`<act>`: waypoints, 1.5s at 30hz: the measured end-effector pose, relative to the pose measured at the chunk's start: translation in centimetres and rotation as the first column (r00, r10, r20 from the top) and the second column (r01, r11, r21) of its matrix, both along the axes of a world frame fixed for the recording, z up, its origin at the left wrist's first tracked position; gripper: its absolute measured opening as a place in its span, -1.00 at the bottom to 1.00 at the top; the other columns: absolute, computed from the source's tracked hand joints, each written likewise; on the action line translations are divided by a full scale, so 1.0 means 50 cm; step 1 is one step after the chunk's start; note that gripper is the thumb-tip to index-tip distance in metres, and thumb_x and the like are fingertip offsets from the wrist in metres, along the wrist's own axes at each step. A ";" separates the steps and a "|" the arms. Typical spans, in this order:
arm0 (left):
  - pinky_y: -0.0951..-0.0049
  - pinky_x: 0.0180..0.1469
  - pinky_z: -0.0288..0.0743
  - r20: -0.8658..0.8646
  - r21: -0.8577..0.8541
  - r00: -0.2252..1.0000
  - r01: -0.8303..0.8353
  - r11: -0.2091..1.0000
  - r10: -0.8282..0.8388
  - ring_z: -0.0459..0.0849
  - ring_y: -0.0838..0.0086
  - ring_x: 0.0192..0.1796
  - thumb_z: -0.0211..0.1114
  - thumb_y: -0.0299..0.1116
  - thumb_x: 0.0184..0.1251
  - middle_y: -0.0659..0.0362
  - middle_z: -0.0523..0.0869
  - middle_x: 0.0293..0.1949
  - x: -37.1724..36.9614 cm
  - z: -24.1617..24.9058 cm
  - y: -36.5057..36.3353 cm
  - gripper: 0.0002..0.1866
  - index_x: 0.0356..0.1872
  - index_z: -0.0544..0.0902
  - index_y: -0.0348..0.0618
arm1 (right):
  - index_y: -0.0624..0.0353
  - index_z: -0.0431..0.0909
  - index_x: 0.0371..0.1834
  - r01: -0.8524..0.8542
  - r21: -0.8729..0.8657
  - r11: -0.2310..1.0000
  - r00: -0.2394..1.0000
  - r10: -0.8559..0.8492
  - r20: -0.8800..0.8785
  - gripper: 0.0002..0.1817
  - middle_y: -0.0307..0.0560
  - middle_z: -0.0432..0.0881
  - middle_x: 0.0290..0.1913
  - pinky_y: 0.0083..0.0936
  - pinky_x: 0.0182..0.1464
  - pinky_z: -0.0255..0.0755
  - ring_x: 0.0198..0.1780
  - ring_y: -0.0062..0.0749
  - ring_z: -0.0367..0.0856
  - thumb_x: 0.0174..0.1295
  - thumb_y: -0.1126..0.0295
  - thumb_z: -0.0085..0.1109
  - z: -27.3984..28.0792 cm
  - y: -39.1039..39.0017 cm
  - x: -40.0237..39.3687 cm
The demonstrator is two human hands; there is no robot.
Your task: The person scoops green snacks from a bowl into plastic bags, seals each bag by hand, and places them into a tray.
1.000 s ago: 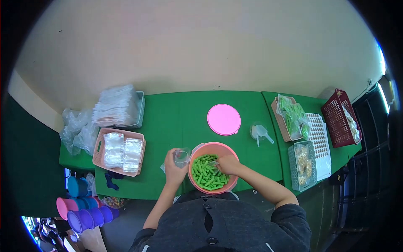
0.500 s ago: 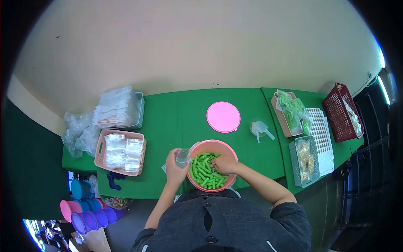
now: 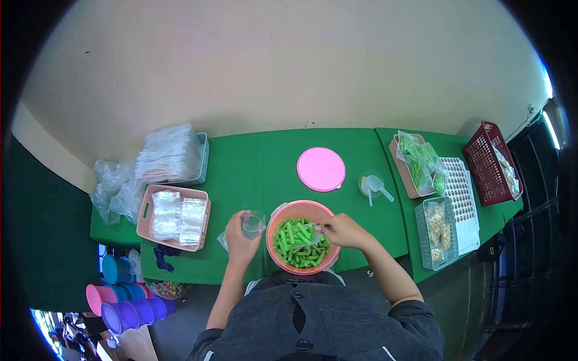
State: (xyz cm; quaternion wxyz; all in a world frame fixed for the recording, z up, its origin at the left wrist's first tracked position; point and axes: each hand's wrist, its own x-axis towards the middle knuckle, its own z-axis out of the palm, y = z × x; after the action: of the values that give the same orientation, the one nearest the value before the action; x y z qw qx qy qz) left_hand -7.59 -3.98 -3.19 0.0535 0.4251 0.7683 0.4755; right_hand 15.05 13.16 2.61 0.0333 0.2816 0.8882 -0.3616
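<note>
left hand (image 3: pixel 239 237) is closed around a clear plastic bag (image 3: pixel 251 224), just left of the pink bowl (image 3: pixel 278 217). right hand (image 3: pixel 342 230) pinches green sticks (image 3: pixel 298 243) over the bowl's right rim.

The person wears a dark grey, heathered top (image 3: pixel 337 325) with short sleeves, forearms bare; dark buttons, seemingly, run down its front.

This looks like a small snack-packing workplace. A tabletop (image 3: pixel 259 162) covered in green cloth stands against a plain wall and carries stacks of empty clear bags (image 3: pixel 170 155), a basin of green stick snacks (image 3: pixel 299 242), baskets of filled packets (image 3: pixel 437 225), a plastic scoop (image 3: pixel 377 185), and stacked coloured tubs (image 3: pixel 123 307) sit below.
</note>
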 end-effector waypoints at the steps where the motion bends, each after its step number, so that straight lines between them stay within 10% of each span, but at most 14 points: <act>1: 0.18 0.10 0.36 -0.071 -0.026 0.996 0.051 0.998 -0.052 0.56 0.14 -0.03 0.49 -0.41 -0.16 0.05 0.60 -0.12 0.002 0.011 -0.002 -0.41 0.01 0.48 -0.18 | 0.10 0.69 -0.06 0.033 -0.024 0.999 0.996 -0.035 -0.080 -0.72 0.10 0.69 -0.40 -0.19 -0.23 0.50 -0.38 0.00 0.64 0.25 0.28 0.13 0.001 0.005 0.012; 5: 0.19 0.13 0.31 -0.171 -0.108 0.957 0.220 0.970 -0.236 0.54 0.16 -0.01 0.49 -0.40 -0.17 0.08 0.60 -0.08 0.016 0.036 0.000 -0.40 0.02 0.49 -0.14 | 0.21 0.66 -0.01 0.093 -0.133 0.987 0.983 -0.112 -0.142 -0.69 0.09 0.69 -0.42 -0.39 -0.33 0.48 -0.47 -0.31 0.63 0.27 0.28 0.19 0.063 0.009 0.034; 21: 0.15 0.19 0.28 -0.225 -0.165 0.844 0.459 0.873 -0.486 0.54 0.18 0.08 0.54 -0.41 -0.27 0.12 0.58 -0.03 0.108 0.069 0.038 -0.27 0.09 0.46 -0.08 | 0.22 0.67 -0.07 0.180 0.007 0.984 0.933 -0.169 -0.318 -0.67 0.10 0.68 -0.34 -0.40 -0.19 0.50 -0.30 -0.20 0.68 0.15 0.29 0.32 0.115 -0.044 0.036; 24: 0.16 0.16 0.31 -0.150 -0.134 0.868 0.456 0.880 -0.473 0.54 0.17 0.08 0.54 -0.39 -0.23 0.12 0.59 -0.04 0.115 0.075 0.041 -0.29 0.10 0.46 -0.09 | 0.27 0.61 0.04 0.227 -0.084 0.970 0.883 -0.242 -0.403 -0.62 0.03 0.69 -0.20 -0.45 -0.12 0.52 -0.15 -0.36 0.68 0.16 0.39 0.34 0.116 -0.041 0.037; 26: 0.15 0.15 0.34 -0.046 -0.109 0.913 0.399 0.910 -0.406 0.56 0.14 0.07 0.56 -0.38 -0.25 0.10 0.60 -0.05 0.118 0.080 0.042 -0.25 0.11 0.43 -0.09 | 0.36 0.54 0.10 0.059 -0.600 0.797 0.664 -0.480 -0.573 -0.61 -0.06 0.65 -0.09 -0.47 0.02 0.52 -0.02 -0.46 0.62 0.20 0.48 0.31 0.100 -0.037 0.037; 33: 0.13 0.17 0.35 -0.028 -0.071 0.910 0.412 0.908 -0.415 0.55 0.11 0.07 0.59 -0.36 -0.26 0.08 0.59 -0.03 0.121 0.091 0.050 -0.22 0.12 0.42 -0.10 | 0.37 0.53 0.09 0.060 -0.653 0.755 0.539 -0.576 -0.615 -0.66 -0.08 0.63 -0.07 -0.47 0.09 0.47 -0.02 -0.43 0.60 0.25 0.52 0.22 0.106 -0.069 0.027; 38: 0.13 0.16 0.36 -0.038 -0.007 0.890 0.455 0.890 -0.455 0.54 0.11 0.07 0.59 -0.36 -0.27 0.09 0.58 0.00 0.118 0.092 0.053 -0.22 0.12 0.42 -0.07 | 0.27 0.63 -0.04 0.172 -0.120 0.978 0.698 -0.207 -0.686 -0.74 -0.03 0.64 -0.05 -0.43 0.03 0.47 -0.05 -0.37 0.62 0.21 0.47 0.28 0.136 -0.094 0.035; 45: 0.12 0.17 0.37 -0.096 0.083 0.886 0.460 0.884 -0.453 0.55 0.08 0.09 0.59 -0.37 -0.26 0.10 0.60 -0.03 0.104 0.089 0.047 -0.25 0.10 0.45 -0.07 | 0.29 0.61 -0.05 0.147 -0.030 0.989 0.660 -0.120 -0.742 -0.76 -0.01 0.66 -0.09 -0.41 0.02 0.49 -0.04 -0.26 0.63 0.20 0.53 0.24 0.161 -0.103 0.039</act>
State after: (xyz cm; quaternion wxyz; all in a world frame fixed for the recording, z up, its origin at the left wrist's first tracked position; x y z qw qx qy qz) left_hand -2.39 -1.62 1.24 0.1133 0.6134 0.6223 0.4728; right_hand 17.00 8.01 10.67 -0.3614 0.1754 0.8077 -0.4315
